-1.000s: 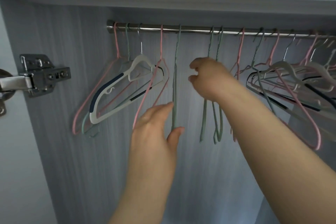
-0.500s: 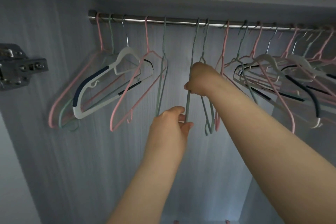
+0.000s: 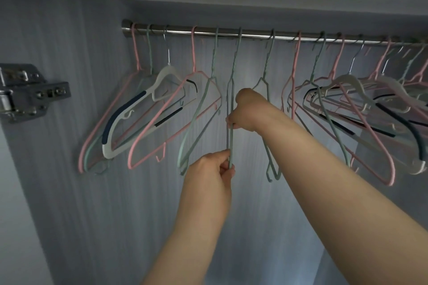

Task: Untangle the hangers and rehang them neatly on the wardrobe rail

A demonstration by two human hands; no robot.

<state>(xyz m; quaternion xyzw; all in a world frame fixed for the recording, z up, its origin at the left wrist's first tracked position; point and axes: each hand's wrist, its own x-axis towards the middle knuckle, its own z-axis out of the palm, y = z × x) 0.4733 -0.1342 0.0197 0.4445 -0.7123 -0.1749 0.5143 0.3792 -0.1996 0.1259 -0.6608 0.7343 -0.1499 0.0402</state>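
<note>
One head-worn wide-angle camera faces into the wardrobe (image 3: 69, 192), apparently tilted upward from below the rail (image 3: 254, 36), at arm's reach; a door hinge (image 3: 30, 92) sits at the left edge.

Two hands (image 3: 212, 170) (image 3: 247, 111), one rail (image 3: 254, 35), one hinge (image 3: 34, 95), over a dozen hangers (image 3: 125, 112), rightmost too tangled to count.

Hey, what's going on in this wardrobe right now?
A person is sorting hangers on the wardrobe rail. Both hands hold one green wire hanger hooked on it: the right hand grips it midway, the left hand pinches its lower end. The cluster at the right is bunched and overlapping.
</note>
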